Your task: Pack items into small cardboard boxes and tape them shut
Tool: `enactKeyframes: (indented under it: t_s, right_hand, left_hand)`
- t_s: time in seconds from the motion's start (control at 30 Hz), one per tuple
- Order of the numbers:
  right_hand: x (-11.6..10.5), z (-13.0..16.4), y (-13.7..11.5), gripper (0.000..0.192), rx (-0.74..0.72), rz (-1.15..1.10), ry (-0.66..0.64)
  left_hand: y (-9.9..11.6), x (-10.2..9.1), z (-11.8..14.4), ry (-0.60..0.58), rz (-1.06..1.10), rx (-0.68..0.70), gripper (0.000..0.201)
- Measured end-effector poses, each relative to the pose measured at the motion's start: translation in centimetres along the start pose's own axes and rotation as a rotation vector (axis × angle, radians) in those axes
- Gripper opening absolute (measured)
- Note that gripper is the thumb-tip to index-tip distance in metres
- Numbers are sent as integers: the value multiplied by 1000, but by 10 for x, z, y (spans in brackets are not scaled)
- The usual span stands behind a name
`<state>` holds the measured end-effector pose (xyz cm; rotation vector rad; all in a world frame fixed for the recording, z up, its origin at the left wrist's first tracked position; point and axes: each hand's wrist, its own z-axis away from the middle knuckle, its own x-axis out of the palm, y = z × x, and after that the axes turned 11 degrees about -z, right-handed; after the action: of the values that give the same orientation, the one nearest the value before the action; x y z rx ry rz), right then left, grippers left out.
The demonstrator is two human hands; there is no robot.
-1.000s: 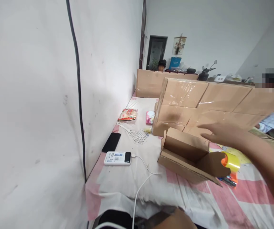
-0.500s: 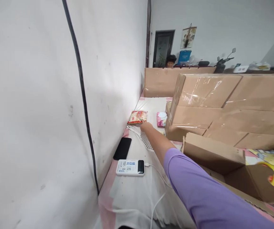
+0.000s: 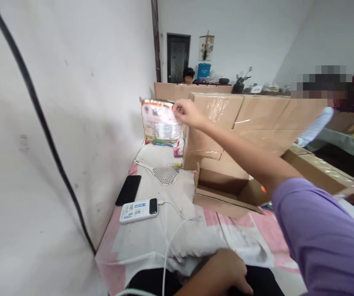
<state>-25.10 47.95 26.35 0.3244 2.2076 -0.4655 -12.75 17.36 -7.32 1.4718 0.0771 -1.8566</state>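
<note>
At the left of the frame a black phone (image 3: pixel 128 190) and a white power bank (image 3: pixel 139 210) lie on the table (image 3: pixel 152 240) by the wall, with a mesh swatter (image 3: pixel 164 175) just beyond. Above them, at upper centre, my right hand (image 3: pixel 188 113) pinches the top corner of a snack packet (image 3: pixel 159 123), holding it up in the air beside the stacked cardboard boxes (image 3: pixel 251 119). My left hand (image 3: pixel 226 271) rests loosely curled at the bottom edge, holding nothing, below the open carton (image 3: pixel 226 191).
</note>
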Motion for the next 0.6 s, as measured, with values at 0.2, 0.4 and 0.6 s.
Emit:
enactKeyframes:
  t_s: [0.2,0.4,0.6]
  right_hand:
    - [-153,138,-45,9,-201,-58,281]
    - [-139,202,-66,23,-160,-62,-332]
    - [-19,240,-42,23,-42,-70,-641]
  left_hand:
    - [19,-10,22,-146,-133,-125,57]
    - [33,3,31,-182,-92,-162,50]
    - [38,4,27,-123,-69,-97,47]
